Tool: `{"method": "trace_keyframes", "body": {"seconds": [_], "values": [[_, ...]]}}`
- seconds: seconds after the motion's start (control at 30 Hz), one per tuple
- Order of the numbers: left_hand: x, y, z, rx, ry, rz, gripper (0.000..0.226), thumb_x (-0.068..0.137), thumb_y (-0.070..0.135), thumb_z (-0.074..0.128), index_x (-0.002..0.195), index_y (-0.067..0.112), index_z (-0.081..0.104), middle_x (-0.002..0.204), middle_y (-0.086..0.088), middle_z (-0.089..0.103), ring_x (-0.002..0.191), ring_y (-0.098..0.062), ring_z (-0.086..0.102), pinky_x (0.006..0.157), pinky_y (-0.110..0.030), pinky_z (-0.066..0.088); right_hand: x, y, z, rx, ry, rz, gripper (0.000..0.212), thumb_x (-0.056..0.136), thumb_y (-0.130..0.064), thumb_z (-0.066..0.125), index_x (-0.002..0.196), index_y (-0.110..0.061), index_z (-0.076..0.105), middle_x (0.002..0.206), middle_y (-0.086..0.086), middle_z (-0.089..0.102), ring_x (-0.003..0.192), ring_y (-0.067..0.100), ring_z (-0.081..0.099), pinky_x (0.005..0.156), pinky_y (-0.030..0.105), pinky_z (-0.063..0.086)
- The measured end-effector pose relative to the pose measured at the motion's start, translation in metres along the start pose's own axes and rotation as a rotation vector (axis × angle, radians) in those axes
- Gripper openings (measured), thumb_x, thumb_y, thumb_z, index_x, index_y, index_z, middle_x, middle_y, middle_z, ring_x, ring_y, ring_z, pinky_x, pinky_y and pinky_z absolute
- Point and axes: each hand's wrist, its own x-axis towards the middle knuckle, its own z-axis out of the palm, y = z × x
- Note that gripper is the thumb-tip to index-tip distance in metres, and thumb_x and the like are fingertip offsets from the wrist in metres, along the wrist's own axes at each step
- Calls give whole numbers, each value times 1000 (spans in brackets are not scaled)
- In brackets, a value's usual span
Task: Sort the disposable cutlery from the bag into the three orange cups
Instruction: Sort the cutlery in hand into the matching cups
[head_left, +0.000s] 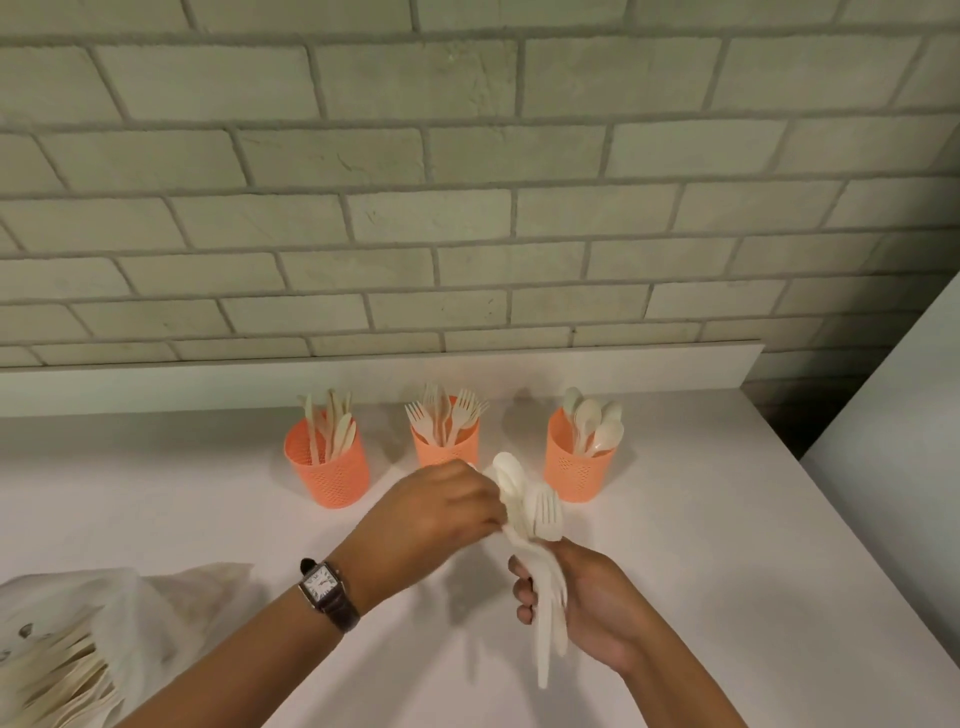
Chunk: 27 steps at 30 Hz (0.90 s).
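Three orange mesh cups stand in a row at the back of the white counter: the left cup (328, 467) holds knives, the middle cup (445, 446) holds forks, the right cup (576, 465) holds spoons. My right hand (587, 608) grips a mixed bundle of cream cutlery (537, 525) by the handles, a spoon and forks sticking up. My left hand (441, 512), with a wristwatch, pinches one piece at the top of that bundle. The translucent bag (88, 639) lies at the lower left with more cutlery inside.
A brick wall and a low white ledge (363, 374) run behind the cups. The counter's right edge (831, 525) drops off beside a white panel (904, 415). Bare counter lies between the bag and the cups.
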Motion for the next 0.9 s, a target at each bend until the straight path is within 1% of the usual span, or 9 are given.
{"method": "trace_keyframes", "body": {"seconds": [0.07, 0.17, 0.27, 0.43, 0.53, 0.67, 0.7, 0.8, 0.9], "values": [[7, -9, -2, -233, 196, -357, 4, 80, 23, 69, 76, 25, 68, 80, 12, 67, 78, -3, 57, 73, -16, 44, 2, -1, -5, 22, -1, -20, 32, 80, -19, 55, 108, -5, 54, 69, 5, 49, 55, 18, 42, 56, 30, 40], [21, -29, 5, -505, 470, -903, 19, 72, 14, 78, 71, 29, 66, 73, 13, 67, 67, -4, 59, 67, -13, 46, 5, -2, -10, 40, 1, -47, 38, 77, -21, 55, 112, -6, 53, 68, 5, 46, 55, 18, 39, 55, 30, 38], [33, -53, 19, -568, 546, -1164, 13, 72, 15, 78, 79, 18, 68, 72, 11, 65, 61, -1, 55, 57, -5, 42, 7, -3, -10, 34, -1, -71, 39, 78, -22, 55, 113, -6, 53, 67, 4, 46, 54, 18, 39, 55, 29, 38], [33, -72, 53, -572, 509, -1274, 10, 74, 19, 76, 78, 18, 67, 71, 12, 64, 68, -3, 56, 57, -4, 40, 9, -3, -10, 41, 7, -86, 41, 78, -22, 56, 115, -5, 53, 68, 5, 48, 55, 18, 40, 55, 29, 38], [27, -76, 66, -607, 451, -1331, 14, 79, 9, 69, 74, 21, 65, 56, 18, 65, 67, -5, 58, 61, -11, 43, 8, -4, -7, 41, 11, -86, 41, 77, -22, 57, 115, -6, 54, 69, 6, 48, 56, 18, 40, 56, 29, 39], [19, -72, 66, -582, 432, -1371, 19, 79, 11, 70, 96, 16, 70, 94, -2, 72, 82, -14, 65, 75, -17, 45, 6, -6, -4, 25, 14, -79, 40, 80, -22, 60, 117, -6, 54, 70, 5, 48, 56, 18, 41, 57, 29, 40], [18, -67, 63, -536, 448, -1348, 17, 78, 14, 72, 94, 19, 70, 98, -3, 71, 82, -17, 65, 74, -17, 44, 5, -6, -4, 21, 13, -81, 39, 83, -22, 61, 117, -6, 54, 70, 5, 47, 57, 17, 40, 57, 29, 39], [18, -37, 46, -474, 447, -1183, 15, 78, 17, 72, 91, 24, 70, 70, 5, 66, 46, -6, 43, 48, -9, 34, 4, -6, -4, 23, -9, -80, 42, 80, -18, 59, 120, -5, 54, 70, 5, 45, 58, 18, 38, 58, 30, 38], [18, 4, 25, -591, 320, -1032, 17, 74, 21, 75, 69, 36, 67, 75, 16, 69, 49, -7, 42, 50, -14, 39, 3, -6, -2, 70, -62, -73, 49, 71, -13, 50, 120, -5, 54, 73, 7, 47, 60, 19, 40, 61, 32, 38]]}}
